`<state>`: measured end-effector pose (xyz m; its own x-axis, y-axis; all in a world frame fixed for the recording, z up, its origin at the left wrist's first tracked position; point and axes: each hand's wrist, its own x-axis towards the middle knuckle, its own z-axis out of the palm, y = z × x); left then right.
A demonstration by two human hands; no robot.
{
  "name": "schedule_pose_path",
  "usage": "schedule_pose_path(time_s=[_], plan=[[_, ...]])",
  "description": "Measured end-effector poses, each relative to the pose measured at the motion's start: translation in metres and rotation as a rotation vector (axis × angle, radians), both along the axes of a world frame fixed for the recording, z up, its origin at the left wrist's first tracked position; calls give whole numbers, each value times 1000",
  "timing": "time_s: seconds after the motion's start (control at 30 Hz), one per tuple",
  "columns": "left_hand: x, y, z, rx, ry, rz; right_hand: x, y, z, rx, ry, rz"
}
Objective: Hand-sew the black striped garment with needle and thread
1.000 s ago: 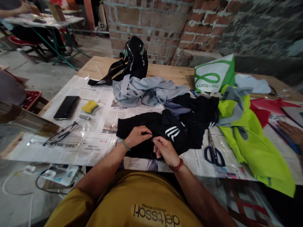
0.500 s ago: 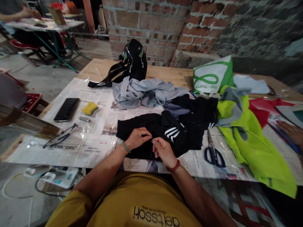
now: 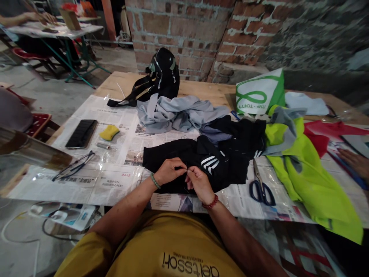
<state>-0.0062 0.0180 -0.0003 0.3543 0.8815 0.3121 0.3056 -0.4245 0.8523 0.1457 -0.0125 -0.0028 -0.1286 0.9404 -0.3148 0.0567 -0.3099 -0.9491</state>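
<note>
My left hand [image 3: 171, 171] and my right hand [image 3: 198, 184] meet fingertip to fingertip above black clothing [image 3: 173, 152] with white stripes. Both are closed in a pinch. A thin dark thread hangs by the right fingers; whatever the left fingertips hold is too small to make out. Beneath the hands, the black cloth lies on newspaper [image 3: 109, 192] under clear plastic. To the right of it, scissors [image 3: 261, 188] with dark blue handles rest with their blades pointing away from me.
Grey cloth [image 3: 178, 111], a black bag [image 3: 165, 73] and a green-white bag [image 3: 259, 92] stand behind. A neon-yellow garment [image 3: 314, 177] hangs over the front edge. Leftward are a phone [image 3: 81, 134], yellow sponge [image 3: 109, 132], glasses [image 3: 75, 166] and bottle [image 3: 37, 150]. Another person's hand [image 3: 354, 161] is far right.
My fingertips have come together, the left hand shifting slightly right. The dark thread loop under my right hand shows less. The clothing lies as before.
</note>
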Motion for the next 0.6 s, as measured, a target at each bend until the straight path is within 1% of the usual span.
schedule_pose_path(time_s=[0.1, 0.2, 0.27, 0.37, 0.47, 0.53, 0.6], plan=[[-2, 1, 3, -17, 4, 60, 0, -1, 2, 17, 23, 3], [-2, 1, 3, -34, 51, 115, 0, -2, 1, 13, 27, 9], [-2, 1, 0, -20, 73, 98, 1, -2, 0, 10, 30, 5], [-1, 0, -6, 48, 108, 31, 0, 0, 0, 9, 44, -15], [1, -2, -9, 104, 190, -28, -1, 3, 4, 18, 47, -41], [1, -3, -8, 108, 209, -39, -2, 4, 7, 28, 46, -49], [2, -3, -6, 96, 180, -28, -2, 5, 9, 35, 51, -49]])
